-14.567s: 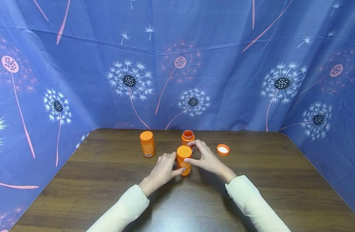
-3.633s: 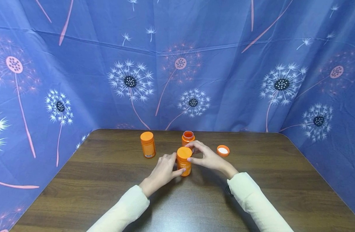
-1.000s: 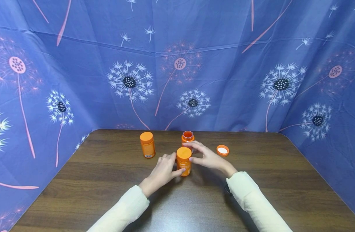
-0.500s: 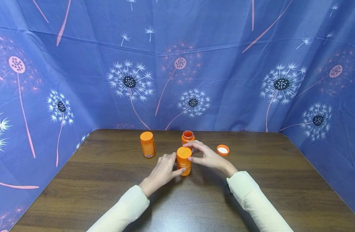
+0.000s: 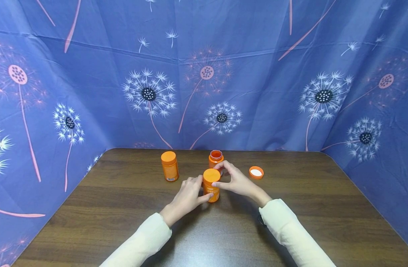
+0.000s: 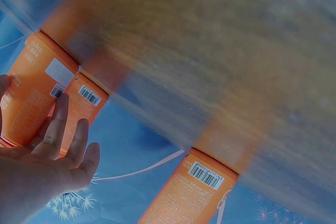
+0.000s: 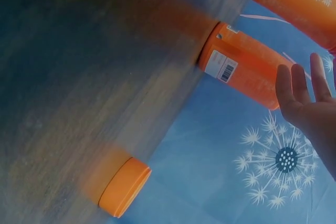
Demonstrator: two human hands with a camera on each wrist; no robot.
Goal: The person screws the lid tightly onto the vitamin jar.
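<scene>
An orange bottle (image 5: 211, 191) with white print stands upright near the middle of the table, its orange screw cap (image 5: 212, 175) on. My left hand (image 5: 186, 196) grips its body from the left, thumb across the front. On the other side, my right hand (image 5: 238, 182) holds the cap, thumb at its front rim and fingers curled behind. Just behind is an uncapped orange bottle (image 5: 216, 159), partly hidden by the right hand. The left wrist view shows the gripped bottle (image 6: 32, 85) beside the left fingers; in the right wrist view its lower part (image 7: 294, 1) appears.
A second capped orange bottle (image 5: 170, 168) stands to the left, towards the back. A loose orange cap (image 5: 256, 172) lies with its white inside up, right of the bottles. Blue dandelion-print cloth (image 5: 264, 85) rises behind and beside the wooden table (image 5: 130, 207).
Over the last half second my right thumb has shifted left along the cap's front rim, and the right wrist has turned slightly. My left hand and the bottles stay in place.
</scene>
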